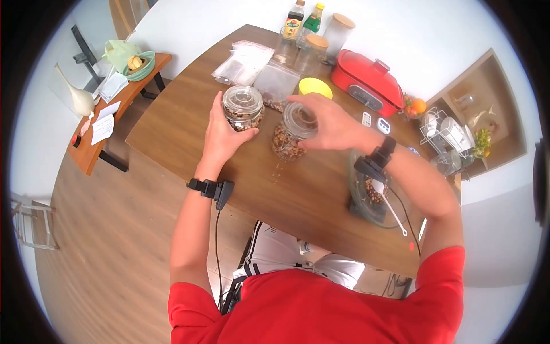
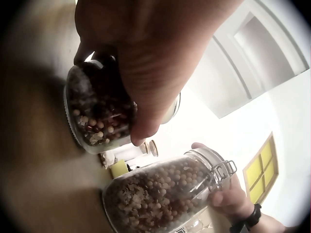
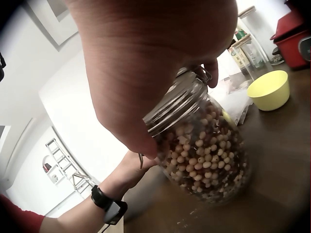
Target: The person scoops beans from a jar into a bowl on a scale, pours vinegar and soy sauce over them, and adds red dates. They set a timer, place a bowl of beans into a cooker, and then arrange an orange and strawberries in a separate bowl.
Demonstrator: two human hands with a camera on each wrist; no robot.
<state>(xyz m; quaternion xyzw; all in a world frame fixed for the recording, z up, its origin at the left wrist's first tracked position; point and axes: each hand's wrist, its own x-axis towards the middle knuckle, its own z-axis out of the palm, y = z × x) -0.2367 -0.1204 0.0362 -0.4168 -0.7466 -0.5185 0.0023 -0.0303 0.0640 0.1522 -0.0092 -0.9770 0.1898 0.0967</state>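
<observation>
Two glass clamp-lid jars filled with mixed beans and grains stand side by side on the wooden table (image 1: 321,180). My left hand (image 1: 220,136) wraps round the side of the left jar (image 1: 245,118), thumb toward me, its glass lid on top. From above, my right hand (image 1: 338,123) grips the right jar (image 1: 285,143) around its lid and neck. The right wrist view shows the wire clasp beside my fingers and the round beans (image 3: 206,160) behind the glass. A few grains (image 1: 277,171) lie on the table in front of that jar.
To the right, a glass bowl (image 1: 356,192) holds beans and a white spoon (image 1: 393,209). Behind the jars are plastic bags (image 1: 243,62), a yellow bowl (image 1: 315,88), wooden-lidded canisters (image 1: 339,37), bottles and a red cooker (image 1: 366,80). A dish rack (image 1: 447,135) stands far right.
</observation>
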